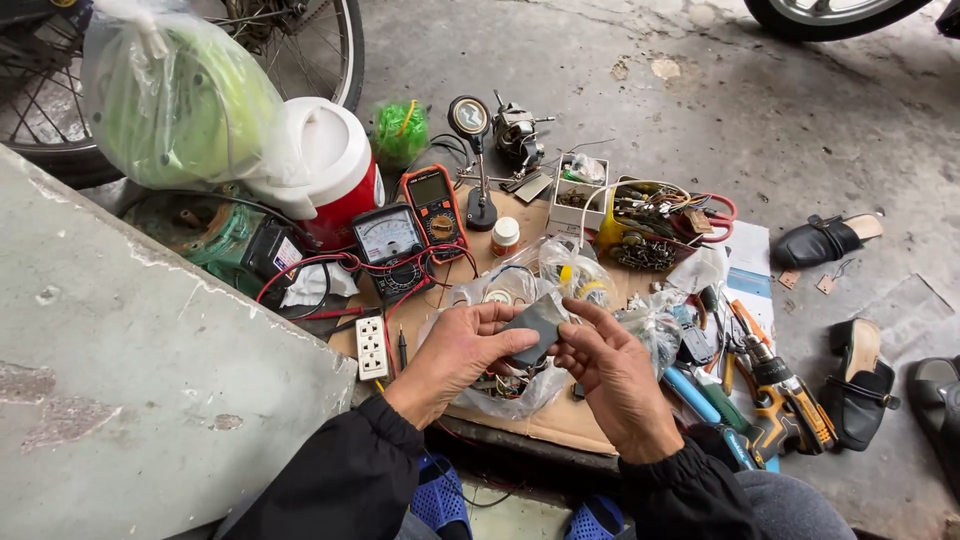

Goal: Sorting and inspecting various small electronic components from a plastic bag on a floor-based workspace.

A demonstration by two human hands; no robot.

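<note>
Between both hands: flat dark-grey rectangular piece (pixel 536 322), slightly tilted.

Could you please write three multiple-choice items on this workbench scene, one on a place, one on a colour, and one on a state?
1. Where does the white power strip lie?
A. On the cardboard, just beyond the left hand
B. On top of the red and white jug
C. Beside the black sandal

2. What colour is the case of the digital multimeter?
A. Blue
B. Orange
C. White

3. How is the small grey flat piece held?
A. It lies alone on the concrete
B. It hangs from a red lead
C. Both hands grip it, the right hand at its right edge

Answers: 1 A, the strip sits on the cardboard's left edge by the left hand. 2 B, its case is orange around a grey screen. 3 C, fingers of both hands pinch the piece above the clear bag.
</note>
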